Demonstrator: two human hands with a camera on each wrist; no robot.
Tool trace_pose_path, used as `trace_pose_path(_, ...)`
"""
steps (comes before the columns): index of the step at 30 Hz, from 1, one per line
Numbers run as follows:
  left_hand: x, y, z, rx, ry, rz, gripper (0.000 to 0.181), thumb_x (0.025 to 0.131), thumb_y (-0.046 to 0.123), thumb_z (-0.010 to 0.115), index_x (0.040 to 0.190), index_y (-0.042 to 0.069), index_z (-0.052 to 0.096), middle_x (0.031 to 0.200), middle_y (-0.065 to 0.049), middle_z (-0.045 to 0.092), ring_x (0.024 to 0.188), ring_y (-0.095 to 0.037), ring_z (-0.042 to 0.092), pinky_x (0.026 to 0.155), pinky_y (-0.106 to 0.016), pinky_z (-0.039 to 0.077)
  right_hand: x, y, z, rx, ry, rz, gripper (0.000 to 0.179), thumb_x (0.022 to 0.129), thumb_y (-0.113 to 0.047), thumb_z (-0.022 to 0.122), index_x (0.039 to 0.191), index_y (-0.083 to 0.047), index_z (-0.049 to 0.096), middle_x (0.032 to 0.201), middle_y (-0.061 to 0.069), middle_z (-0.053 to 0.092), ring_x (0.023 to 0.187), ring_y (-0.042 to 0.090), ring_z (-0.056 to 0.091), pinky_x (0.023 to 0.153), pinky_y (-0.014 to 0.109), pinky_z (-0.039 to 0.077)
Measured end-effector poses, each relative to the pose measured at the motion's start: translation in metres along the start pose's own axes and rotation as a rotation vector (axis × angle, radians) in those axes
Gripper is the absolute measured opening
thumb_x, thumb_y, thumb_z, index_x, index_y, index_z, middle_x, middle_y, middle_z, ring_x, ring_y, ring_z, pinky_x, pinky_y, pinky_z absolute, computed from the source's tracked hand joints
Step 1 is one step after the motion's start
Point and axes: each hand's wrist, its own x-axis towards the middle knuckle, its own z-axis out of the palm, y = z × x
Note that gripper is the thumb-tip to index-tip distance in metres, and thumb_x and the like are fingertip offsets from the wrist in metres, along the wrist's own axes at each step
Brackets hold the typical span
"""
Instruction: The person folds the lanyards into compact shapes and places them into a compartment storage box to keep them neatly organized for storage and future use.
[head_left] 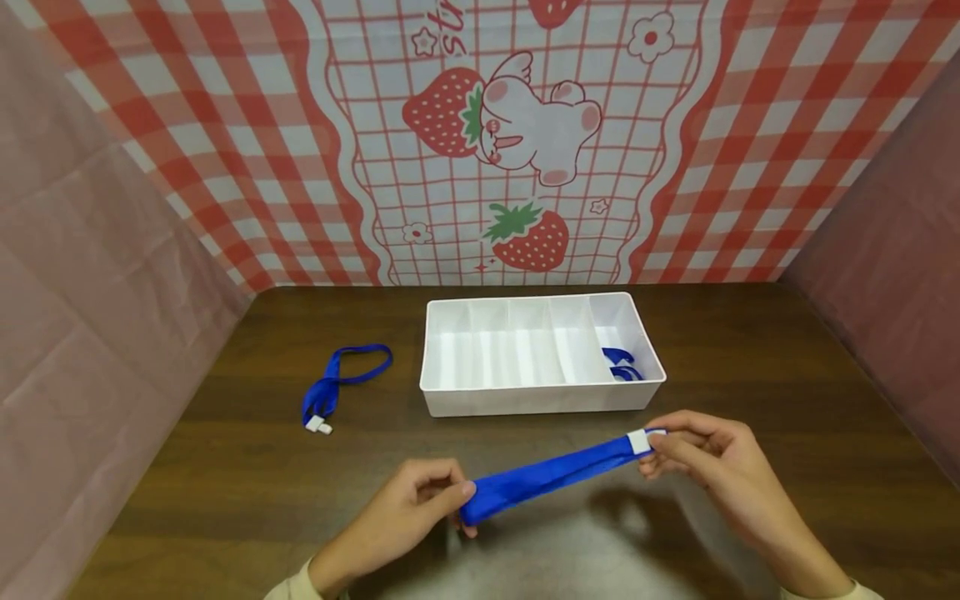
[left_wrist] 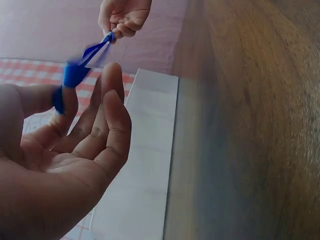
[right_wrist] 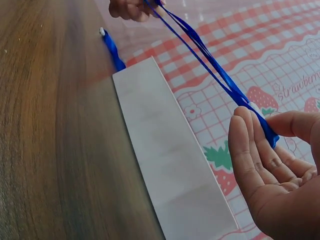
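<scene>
A blue lanyard [head_left: 551,477] with a white plastic clip [head_left: 639,442] is stretched between my two hands, folded into a long flat bundle. My left hand [head_left: 408,512] pinches its folded end between thumb and forefinger. At the clip end, my right hand [head_left: 723,475] grips the lanyard between thumb and fingers, partly covering the white piece. In the left wrist view the lanyard [left_wrist: 77,72] runs from my left fingertips towards the other hand. The right wrist view shows its straps [right_wrist: 210,57] taut and slanting up to the left hand.
Behind my hands stands a white divided box [head_left: 540,400]; blue straps [head_left: 621,365] lie in its rightmost compartment. Another blue lanyard [head_left: 326,392] with white clips lies looped on the wooden table [head_left: 247,483] to the left. A strawberry-patterned cloth [head_left: 525,217] hangs at the back.
</scene>
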Motion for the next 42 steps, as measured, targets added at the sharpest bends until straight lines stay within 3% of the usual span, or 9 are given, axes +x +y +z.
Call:
trace_pose_path(3,0.000,0.000,0.000,0.000,-0.017,-0.026,0.021,0.103,0.015,0.055,0.089,0.003,0.065,0.077,-0.013,0.072,0.070,-0.021,0.071,0.064,-0.037,0.057,0.000,0.000,-0.001,-0.051,0.028,-0.004,0.014,0.097,0.011,0.052,0.105,0.013,0.064,0.082,0.017,0.073,0.072,0.024,0.073,0.066,0.039,0.059)
trace_pose_path(7,0.001,-0.002,0.000,-0.068,-0.046,0.000,0.018,0.103,0.011,0.054,0.096,-0.001,0.065,0.080,-0.018,0.071,0.073,-0.022,0.072,0.066,-0.042,0.058,-0.001,-0.001,-0.002,-0.095,0.052,-0.009,0.012,0.097,0.009,0.054,0.104,0.011,0.064,0.082,0.015,0.074,0.072,0.024,0.073,0.066,0.040,0.059)
trace_pose_path(12,0.003,-0.007,0.003,-0.159,-0.075,0.024,0.015,0.102,0.005,0.053,0.104,-0.006,0.063,0.084,-0.027,0.069,0.076,-0.023,0.072,0.066,-0.046,0.058,-0.001,-0.004,-0.004,-0.056,0.051,-0.038,0.014,0.097,0.012,0.051,0.105,0.013,0.063,0.083,0.016,0.073,0.073,0.024,0.073,0.068,0.040,0.059)
trace_pose_path(18,0.004,-0.013,0.009,-0.229,-0.100,0.019,0.017,0.101,0.001,0.053,0.106,-0.014,0.060,0.087,-0.036,0.064,0.076,-0.017,0.070,0.066,-0.040,0.059,-0.004,-0.011,-0.003,-0.056,0.033,-0.013,0.016,0.098,0.012,0.050,0.106,0.010,0.063,0.082,0.014,0.073,0.073,0.022,0.073,0.070,0.037,0.059)
trace_pose_path(28,0.003,-0.019,0.021,-0.262,-0.176,-0.027,0.021,0.101,0.005,0.056,0.107,-0.014,0.060,0.093,-0.038,0.063,0.077,-0.011,0.069,0.067,-0.033,0.059,-0.012,-0.025,0.010,-0.107,-0.044,0.001,0.016,0.097,0.014,0.050,0.109,0.012,0.060,0.086,0.014,0.072,0.075,0.026,0.072,0.073,0.039,0.059)
trace_pose_path(31,0.002,-0.018,0.024,-0.171,-0.182,-0.048,0.021,0.101,0.009,0.058,0.109,-0.010,0.064,0.095,-0.031,0.068,0.080,-0.011,0.069,0.068,-0.032,0.059,-0.014,-0.030,0.016,-0.143,-0.063,-0.005,0.017,0.096,0.014,0.050,0.110,0.010,0.061,0.088,0.015,0.072,0.076,0.028,0.072,0.073,0.037,0.058)
trace_pose_path(35,0.002,-0.010,0.026,0.112,-0.107,-0.054,0.026,0.100,0.020,0.062,0.119,0.003,0.067,0.101,-0.014,0.072,0.083,-0.007,0.067,0.071,-0.026,0.056,-0.016,-0.039,0.022,-0.223,-0.088,-0.033,0.020,0.095,0.014,0.053,0.110,0.006,0.064,0.088,0.015,0.073,0.076,0.029,0.072,0.072,0.034,0.058)
trace_pose_path(39,0.001,-0.001,0.028,0.413,0.030,0.014,0.040,0.099,0.029,0.063,0.137,0.017,0.057,0.126,-0.001,0.064,0.106,-0.011,0.062,0.086,-0.031,0.054,-0.015,-0.051,0.028,-0.251,-0.120,-0.044,0.021,0.095,0.013,0.054,0.110,0.003,0.065,0.089,0.015,0.073,0.076,0.030,0.072,0.070,0.036,0.059)
trace_pose_path(42,0.000,0.006,0.034,0.518,0.099,0.106,0.048,0.098,0.031,0.065,0.143,0.025,0.049,0.140,0.005,0.054,0.125,-0.014,0.053,0.096,-0.038,0.051,-0.012,-0.060,0.033,-0.241,-0.157,-0.035,0.021,0.095,0.012,0.054,0.110,0.002,0.065,0.090,0.014,0.073,0.075,0.030,0.072,0.070,0.039,0.059)
